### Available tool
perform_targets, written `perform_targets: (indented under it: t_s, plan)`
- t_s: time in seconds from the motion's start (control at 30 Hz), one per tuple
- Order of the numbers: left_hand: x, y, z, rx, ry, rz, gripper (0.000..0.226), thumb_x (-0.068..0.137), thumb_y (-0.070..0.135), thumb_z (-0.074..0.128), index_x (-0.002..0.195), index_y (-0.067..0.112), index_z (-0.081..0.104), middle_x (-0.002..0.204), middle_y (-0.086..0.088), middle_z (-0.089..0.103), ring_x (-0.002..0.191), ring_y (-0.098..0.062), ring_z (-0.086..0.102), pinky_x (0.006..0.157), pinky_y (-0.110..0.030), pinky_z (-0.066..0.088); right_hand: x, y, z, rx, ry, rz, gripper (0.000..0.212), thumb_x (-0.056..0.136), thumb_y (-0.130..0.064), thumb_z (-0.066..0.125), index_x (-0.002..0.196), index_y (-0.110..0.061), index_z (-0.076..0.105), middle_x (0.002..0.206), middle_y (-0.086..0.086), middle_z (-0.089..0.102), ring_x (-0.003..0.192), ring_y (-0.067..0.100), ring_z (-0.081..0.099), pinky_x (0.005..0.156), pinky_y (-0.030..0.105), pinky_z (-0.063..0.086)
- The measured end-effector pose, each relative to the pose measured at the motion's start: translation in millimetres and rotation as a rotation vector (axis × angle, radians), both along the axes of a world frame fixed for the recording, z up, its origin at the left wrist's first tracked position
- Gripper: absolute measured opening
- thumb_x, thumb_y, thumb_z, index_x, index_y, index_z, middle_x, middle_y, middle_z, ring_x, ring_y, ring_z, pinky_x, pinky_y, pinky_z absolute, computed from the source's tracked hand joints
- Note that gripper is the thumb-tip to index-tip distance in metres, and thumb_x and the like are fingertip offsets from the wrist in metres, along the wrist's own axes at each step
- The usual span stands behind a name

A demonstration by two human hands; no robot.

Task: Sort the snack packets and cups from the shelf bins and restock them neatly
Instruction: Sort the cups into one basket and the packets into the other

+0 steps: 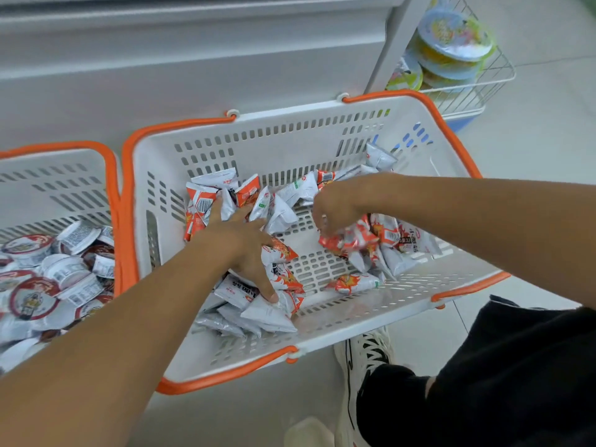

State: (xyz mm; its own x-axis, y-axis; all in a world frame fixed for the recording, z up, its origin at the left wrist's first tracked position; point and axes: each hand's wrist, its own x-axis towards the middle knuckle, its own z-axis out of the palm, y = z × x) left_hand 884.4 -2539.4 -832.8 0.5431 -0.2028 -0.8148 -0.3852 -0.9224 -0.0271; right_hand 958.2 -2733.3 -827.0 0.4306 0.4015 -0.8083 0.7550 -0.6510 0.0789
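We judge the sorting partly done: our big white basket (pixel 322 130) with orange handles holds only snack packets (pixel 280 279), loosely heaped at the sides, while the second basket (pixel 64 175) to the left holds only cups (pixel 32 295), jumbled. Neat restocking looks still ahead. Our left hand (pixel 248 250) presses spread, straight fingers on one heap; our right hand (pixel 332 211) curls round a packet bunch (pixel 351 240). Pale floor (pixel 548 130), white cabinet (pixel 161 59), a wire rack (pixel 483 75) of lidded bowls (pixel 451 37).
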Motion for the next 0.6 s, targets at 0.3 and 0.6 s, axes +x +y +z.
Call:
perform_targets:
  t_s: [0.3, 0.6]
  plan:
    - [-3.6, 0.0, 4.2, 0.01, -0.028, -0.001, 0.127, 0.047, 0.095, 0.06, 0.155, 0.044, 0.016, 0.166, 0.008, -0.006, 0.149, -0.023, -0.025, 0.106, -0.07, -0.021, 11.0, 21.6, -78.2, 0.159, -0.122, -0.032, 0.085, 0.096, -0.066, 0.039, 0.158, -0.03, -0.006, 0.167, -0.004, 0.002, 0.153, 0.031, 0.002, 0.12, 0.059, 0.013]
    - [-2.2, -4.5, 7.1, 0.008, -0.005, 0.03, 0.125, 0.053, 0.091, 0.063, 0.156, 0.04, 0.013, 0.166, 0.007, -0.008, 0.148, -0.024, -0.027, 0.113, -0.07, -0.011, -1.4, 63.4, -85.5, 0.341, -0.28, -0.67, 0.061, 0.087, -0.064, 0.059, 0.134, -0.027, 0.048, 0.131, 0.006, 0.056, 0.119, 0.032, 0.055, 0.1, 0.053, 0.042]
